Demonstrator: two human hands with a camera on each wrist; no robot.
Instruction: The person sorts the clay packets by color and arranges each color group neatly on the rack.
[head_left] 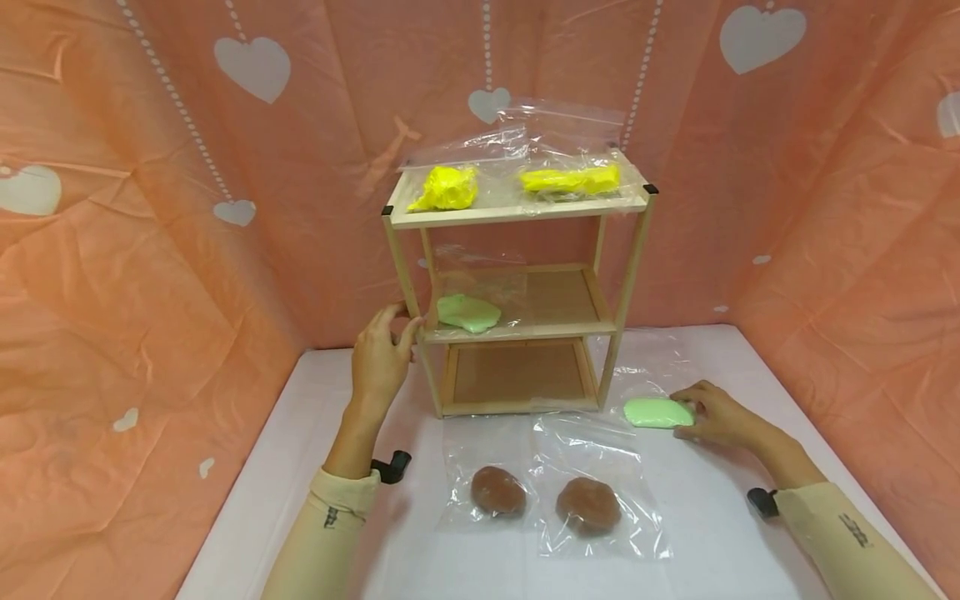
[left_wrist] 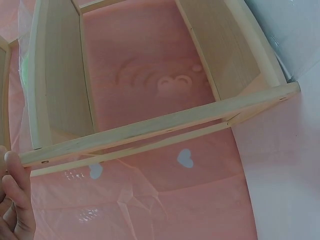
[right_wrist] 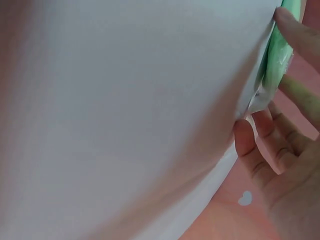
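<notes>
My left hand (head_left: 380, 358) grips the left post of a small three-tier wooden shelf (head_left: 517, 335), at middle-tier height. In the left wrist view only some fingers (left_wrist: 19, 187) show, beside the wooden post. On the middle tier, close to that hand, lies a clear bag with pale green clay (head_left: 468, 313). To the right of the shelf, my right hand (head_left: 716, 414) holds the right end of another bagged green clay piece (head_left: 658, 413), flat on the table. The right wrist view has thumb and fingers spread around the bag's edge, with the green clay (right_wrist: 278, 55) between them.
Two bags of yellow clay (head_left: 447, 188) lie on the top tier. In front of the shelf, two bags of brown clay (head_left: 498, 492) rest on the white table (head_left: 300, 467). Pink cloth (head_left: 337, 167) with white hearts surrounds the table at the back and sides.
</notes>
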